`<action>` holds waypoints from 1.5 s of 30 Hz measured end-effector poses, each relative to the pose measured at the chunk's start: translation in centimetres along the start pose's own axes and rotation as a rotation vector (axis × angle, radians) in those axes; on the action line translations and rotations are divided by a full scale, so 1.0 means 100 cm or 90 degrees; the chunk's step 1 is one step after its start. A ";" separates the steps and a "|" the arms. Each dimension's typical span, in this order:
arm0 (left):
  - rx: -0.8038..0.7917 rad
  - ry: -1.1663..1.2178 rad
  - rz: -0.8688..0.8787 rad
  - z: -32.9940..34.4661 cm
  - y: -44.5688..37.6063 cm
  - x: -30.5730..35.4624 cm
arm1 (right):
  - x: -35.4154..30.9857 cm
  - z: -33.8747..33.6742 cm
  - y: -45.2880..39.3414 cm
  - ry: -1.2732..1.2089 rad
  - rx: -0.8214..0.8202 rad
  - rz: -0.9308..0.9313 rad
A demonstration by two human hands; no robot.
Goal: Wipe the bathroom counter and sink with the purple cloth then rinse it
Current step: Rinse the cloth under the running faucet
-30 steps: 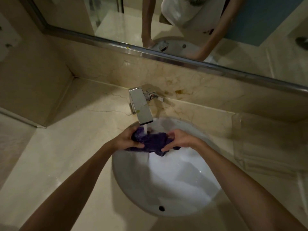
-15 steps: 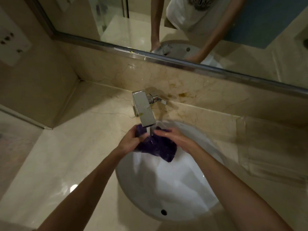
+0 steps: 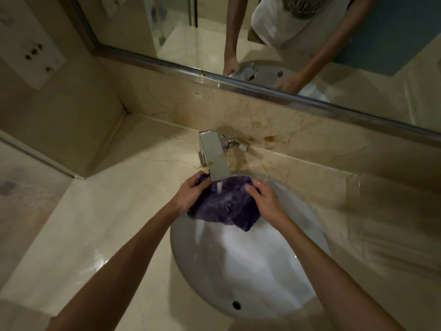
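Note:
The purple cloth (image 3: 224, 205) is bunched and wet, held over the back of the white oval sink (image 3: 250, 278). Water runs from the square chrome tap (image 3: 214, 158) straight onto the cloth. My left hand (image 3: 191, 194) grips the cloth's left side just under the spout. My right hand (image 3: 265, 199) grips its right side. A corner of the cloth hangs down into the basin. The beige marble counter (image 3: 107, 223) surrounds the sink.
A mirror (image 3: 262, 39) with a metal frame runs along the back wall and shows a reflection of a person. The tap lever (image 3: 235, 143) sticks out to the right behind the spout. A wall corner (image 3: 78, 176) juts in at the left. A brown stain (image 3: 270, 139) marks the backsplash.
Both hands have kept hold of the cloth under the running water and reworked it: it was stretched between them, then bunched, and now spreads wider with a corner hanging down.

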State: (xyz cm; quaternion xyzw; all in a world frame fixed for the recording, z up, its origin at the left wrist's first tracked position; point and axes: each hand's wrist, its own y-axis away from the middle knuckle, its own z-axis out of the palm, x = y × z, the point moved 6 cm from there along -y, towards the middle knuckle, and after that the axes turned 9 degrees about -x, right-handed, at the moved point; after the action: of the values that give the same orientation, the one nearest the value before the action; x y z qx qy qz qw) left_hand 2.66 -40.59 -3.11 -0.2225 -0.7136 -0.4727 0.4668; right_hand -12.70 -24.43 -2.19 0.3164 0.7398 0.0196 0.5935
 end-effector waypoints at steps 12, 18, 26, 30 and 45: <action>-0.123 -0.055 0.128 0.001 0.016 -0.005 | -0.022 0.007 0.028 -0.188 0.013 0.040; -0.115 -0.251 0.095 0.021 0.025 -0.006 | -0.022 0.001 0.024 -0.125 0.089 0.105; -0.281 -0.271 0.151 0.045 0.023 -0.015 | -0.041 -0.016 0.022 0.240 0.079 0.063; -0.269 -0.145 0.046 0.032 0.016 -0.017 | -0.043 -0.030 0.021 0.288 0.066 0.096; -0.046 -0.267 0.235 0.069 0.018 -0.033 | -0.076 -0.008 0.049 0.353 -0.116 -0.030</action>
State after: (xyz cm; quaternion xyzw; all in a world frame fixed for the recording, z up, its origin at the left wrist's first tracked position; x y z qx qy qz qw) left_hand 2.41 -33.30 -6.02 -0.4580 -0.7245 -0.3487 0.3791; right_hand -10.50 -23.96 6.60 0.2276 0.8759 0.1577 0.3951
